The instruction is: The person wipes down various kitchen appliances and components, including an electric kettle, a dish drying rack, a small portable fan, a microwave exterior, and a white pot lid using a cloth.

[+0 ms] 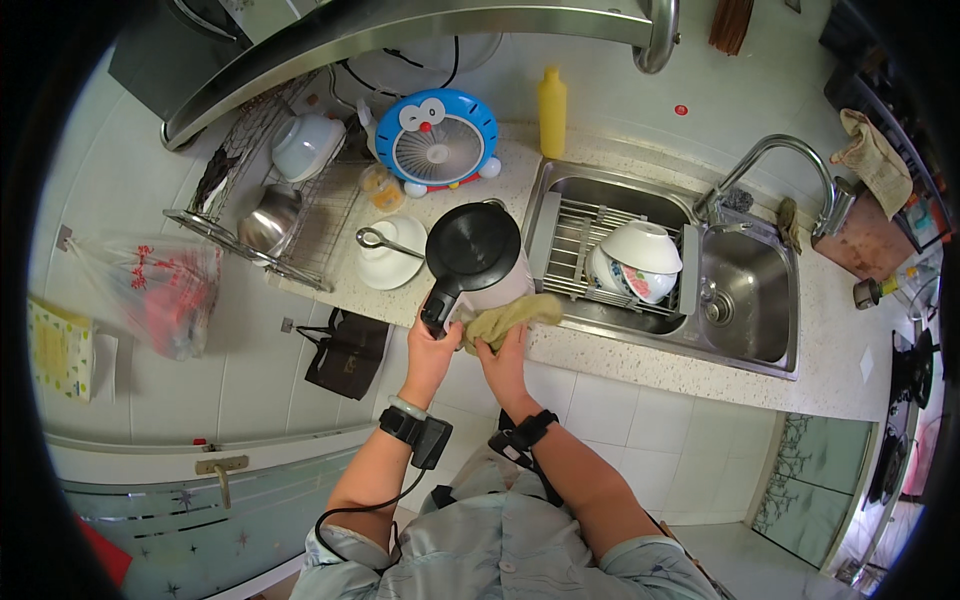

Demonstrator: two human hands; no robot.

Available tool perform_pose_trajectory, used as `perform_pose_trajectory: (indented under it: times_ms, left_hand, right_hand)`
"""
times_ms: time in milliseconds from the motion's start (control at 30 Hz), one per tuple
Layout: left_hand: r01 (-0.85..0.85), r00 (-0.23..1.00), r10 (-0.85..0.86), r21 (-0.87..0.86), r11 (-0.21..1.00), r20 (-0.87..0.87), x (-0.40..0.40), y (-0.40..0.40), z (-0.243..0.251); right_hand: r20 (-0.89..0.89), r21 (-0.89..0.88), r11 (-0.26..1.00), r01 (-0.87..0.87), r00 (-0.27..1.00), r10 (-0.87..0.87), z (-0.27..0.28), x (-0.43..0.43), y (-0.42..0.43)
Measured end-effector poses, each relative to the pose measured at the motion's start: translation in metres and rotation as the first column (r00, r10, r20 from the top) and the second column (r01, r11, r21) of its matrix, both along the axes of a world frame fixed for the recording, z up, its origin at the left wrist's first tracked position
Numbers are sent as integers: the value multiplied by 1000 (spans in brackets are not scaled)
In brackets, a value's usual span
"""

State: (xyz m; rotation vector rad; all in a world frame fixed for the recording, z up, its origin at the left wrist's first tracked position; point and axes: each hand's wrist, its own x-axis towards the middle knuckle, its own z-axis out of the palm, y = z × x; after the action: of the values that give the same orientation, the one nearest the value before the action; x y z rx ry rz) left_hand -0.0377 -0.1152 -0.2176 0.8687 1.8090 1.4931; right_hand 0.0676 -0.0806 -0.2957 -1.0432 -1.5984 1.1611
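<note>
An electric kettle with a black lid (pixel 474 244) and a pale body is at the counter's front edge, left of the sink. My left hand (pixel 431 352) is closed around its black handle. In my right hand (pixel 505 364) is a bunched olive-green cloth (pixel 510 319), which lies against the near side of the kettle's body. Whether the kettle's base touches the counter is hidden. Just left of the kettle, a metal spoon (pixel 390 242) rests on a white dish (pixel 391 274).
A blue cartoon-faced fan (pixel 437 142), a small food container (pixel 382 189) and a wire dish rack (pixel 322 217) stand behind and left. To the right, bowls (pixel 641 247) sit in a rack over the double sink (pixel 757 360). A yellow bottle (pixel 553 112) stands by the wall.
</note>
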Motion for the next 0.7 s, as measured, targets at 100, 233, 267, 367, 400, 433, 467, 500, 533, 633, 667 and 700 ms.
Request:
perform_pose_trajectory:
  times_ms: [100, 233, 267, 367, 400, 433, 467, 500, 533, 633, 667, 700]
  left_hand:
    - [7, 1000, -7, 10, 1000, -27, -8, 0, -11]
    - [-19, 999, 19, 2, 1000, -31, -18, -3, -16]
    - [-9, 999, 8, -10, 1000, -37, -20, -3, -15]
    - [12, 1000, -12, 9, 1000, -25, -34, -11, -14]
    - [15, 998, -17, -21, 1000, -66, -35, -10, -15]
    - [23, 997, -24, -18, 1000, -68, -40, -11, -13]
    - [51, 997, -53, -40, 998, -55, -45, -14, -11]
    - [82, 996, -85, -61, 995, -40, -48, -14, -8]
    - [73, 997, -74, -51, 996, -24, -46, -12, -4]
    - [87, 996, -86, -57, 995, 18, -48, -12, 7]
    - [87, 996, -86, -57, 995, 16, -50, -11, 7]
    - [93, 995, -91, -56, 994, 35, -53, -10, 7]
  right_hand:
    - [-62, -163, 981, 110, 991, -121, -40, -7, 13]
    - [-108, -427, 899, 92, 982, -152, -43, 1, 34]
    - [-111, -422, 901, 99, 981, -160, -42, 6, 40]
    - [-369, -423, 897, -131, 929, -38, -10, 17, 50]
    - [-397, -363, 915, -178, 918, 21, 1, 22, 54]
    - [-423, -301, 928, -221, 903, 77, 12, 26, 62]
    - [-459, -282, 918, -279, 879, 126, 22, 28, 71]
    - [-460, -279, 921, -272, 880, 120, 34, 31, 80]
    - [-494, -278, 902, -330, 855, 161, 46, 33, 86]
    - [-563, -310, 837, -452, 796, 221, 68, 42, 104]
    - [-538, -276, 839, -468, 799, 269, 59, 41, 110]
    - [-510, -245, 839, -486, 800, 315, 55, 39, 112]
